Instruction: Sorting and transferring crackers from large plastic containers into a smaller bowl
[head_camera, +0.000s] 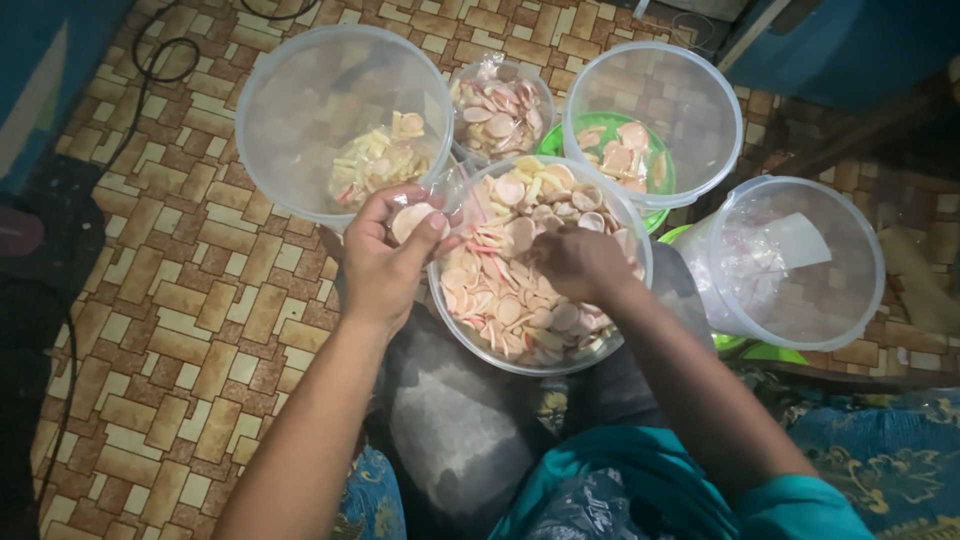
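A clear plastic tub (470, 335) full of pale pink and cream round crackers sits between my knees. My left hand (385, 260) holds a small clear plastic bag (440, 200) with a few crackers in it at the tub's left rim. My right hand (580, 262) is down inside the tub, fingers curled among the crackers; what it grips is hidden.
Around the tub stand a clear tub (300, 120) with yellowish stick crackers, a smaller tub (500, 110) of round crackers, a clear tub (700, 110) over a green bowl (655, 175) of crackers, and a tub (800, 300) with plastic bags. A black cable (150, 70) lies on the patterned floor.
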